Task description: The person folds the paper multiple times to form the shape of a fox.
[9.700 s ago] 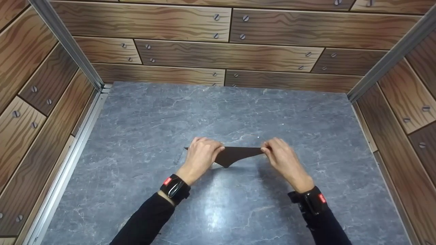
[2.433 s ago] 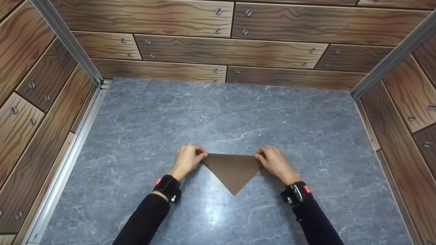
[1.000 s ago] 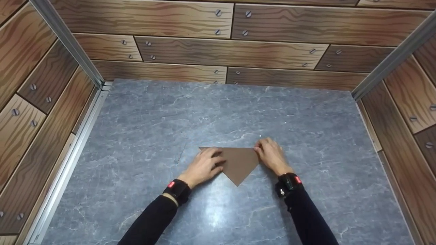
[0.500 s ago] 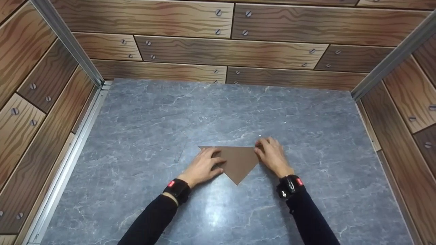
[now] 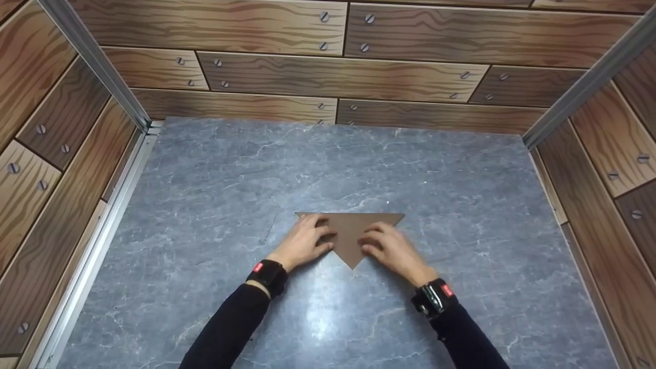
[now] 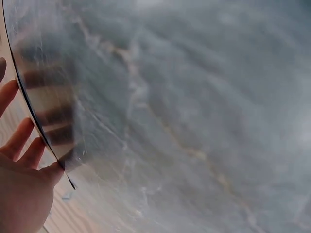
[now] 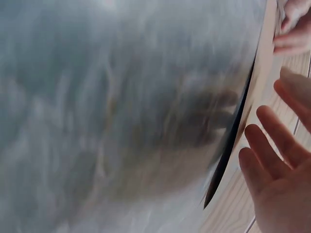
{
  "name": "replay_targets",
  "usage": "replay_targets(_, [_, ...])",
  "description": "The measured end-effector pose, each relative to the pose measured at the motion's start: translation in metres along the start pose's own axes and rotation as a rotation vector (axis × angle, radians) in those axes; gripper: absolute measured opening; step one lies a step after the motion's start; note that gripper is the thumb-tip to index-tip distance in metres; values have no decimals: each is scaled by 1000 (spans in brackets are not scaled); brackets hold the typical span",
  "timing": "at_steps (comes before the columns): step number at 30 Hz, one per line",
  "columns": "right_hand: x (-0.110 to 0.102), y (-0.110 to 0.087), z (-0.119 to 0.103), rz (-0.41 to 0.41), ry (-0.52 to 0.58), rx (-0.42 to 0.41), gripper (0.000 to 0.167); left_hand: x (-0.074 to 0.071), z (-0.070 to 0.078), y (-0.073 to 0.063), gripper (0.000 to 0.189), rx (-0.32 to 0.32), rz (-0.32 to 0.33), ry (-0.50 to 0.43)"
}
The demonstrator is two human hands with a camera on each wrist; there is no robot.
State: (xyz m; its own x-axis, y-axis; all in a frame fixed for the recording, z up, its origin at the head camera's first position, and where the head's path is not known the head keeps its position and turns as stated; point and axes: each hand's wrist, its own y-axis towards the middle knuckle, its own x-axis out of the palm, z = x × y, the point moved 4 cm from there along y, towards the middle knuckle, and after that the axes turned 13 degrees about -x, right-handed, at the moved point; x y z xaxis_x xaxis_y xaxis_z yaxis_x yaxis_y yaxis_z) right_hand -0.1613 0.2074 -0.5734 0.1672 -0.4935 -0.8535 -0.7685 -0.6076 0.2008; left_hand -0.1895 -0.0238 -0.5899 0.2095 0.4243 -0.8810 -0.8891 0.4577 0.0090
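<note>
A brown sheet of paper (image 5: 348,228), in a triangle with one point toward me, lies in the middle of the table. My left hand (image 5: 302,245) rests on its left half, fingers spread and slightly bent. Over the right half is my right hand (image 5: 393,251), its fingertips pointing left; the paper's right corner shows beyond it. In the left wrist view the fingertips of the left hand (image 6: 24,189) meet the paper's surface. The right wrist view shows the right hand (image 7: 282,182) with loose fingers close to the paper, whose dark edge (image 7: 235,128) curves up a little.
The grey marbled tabletop (image 5: 246,169) is glossy and reflects a light near me. Wood-plank-patterned panels (image 5: 287,77) enclose it at the back and both sides, with metal rails (image 5: 97,66) at the corners. A black camera strap (image 5: 434,300) is on each wrist.
Both hands pinched the paper's far edge earlier; the left then let go and settled on it. In the last half second the right released its corner and slid inward and nearer.
</note>
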Motion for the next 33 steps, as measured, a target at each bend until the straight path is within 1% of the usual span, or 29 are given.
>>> replay_targets(3, [6, 1, -7, -61, -6, -25, 34, -1, 0, 2, 37, -4, 0, -7])
replay_targets(7, [9, 2, -10, -77, -33, -26, 45, 0, -1, 3, 36, -19, -9, -21])
replay_targets(13, [12, 3, -6, -102, -40, 41, 59, -1, -2, 3, 38, -16, -32, -42])
replay_targets(18, [14, 5, -2, -99, -22, 84, 64, -3, -2, 3, 49, -4, -76, -54])
replay_targets(20, [14, 6, -2, -88, -17, 86, 65, -3, -3, 3, 53, -9, -92, -54])
replay_targets(23, [13, 8, -2, -75, -13, 83, 64, -2, -4, 3, 55, -19, -91, -41])
replay_targets(26, [13, 10, -1, -57, -6, 88, 60, -3, -4, 3, 55, -19, -89, -25])
replay_targets(30, [15, 13, 2, -39, -4, 120, 52, -3, -3, 2, 55, -12, -85, -18])
replay_targets(33, [15, 15, 3, -32, -8, 140, 48, -3, -2, 1, 50, -10, -72, -19])
